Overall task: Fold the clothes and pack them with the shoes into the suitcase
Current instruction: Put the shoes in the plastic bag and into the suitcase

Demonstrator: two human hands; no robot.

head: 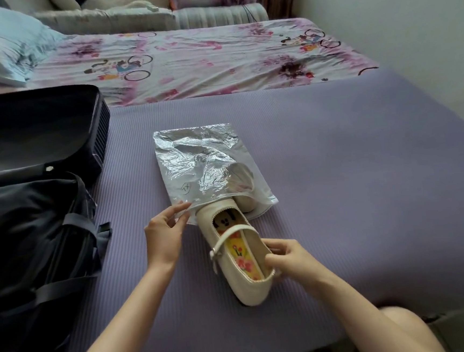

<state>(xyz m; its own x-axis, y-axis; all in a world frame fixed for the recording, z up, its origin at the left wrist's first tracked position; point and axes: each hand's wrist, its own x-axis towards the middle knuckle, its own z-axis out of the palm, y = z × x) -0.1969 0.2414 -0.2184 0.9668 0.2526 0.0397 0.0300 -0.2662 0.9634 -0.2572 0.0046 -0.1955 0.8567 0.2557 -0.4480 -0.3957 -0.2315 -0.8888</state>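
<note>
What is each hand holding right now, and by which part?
The right hand holds the cream shoe at its heel rim. The left hand pinches the near open edge of the clear plastic bag.

Ribbed purple foam mat point(336, 166) covers the bed's near end. On it: crinkled clear plastic bag point(196, 162) mid-mat, cream strapped flat shoe point(252, 289) with toe in the bag mouth, open black fabric suitcase point(32, 210) at left edge.
</note>
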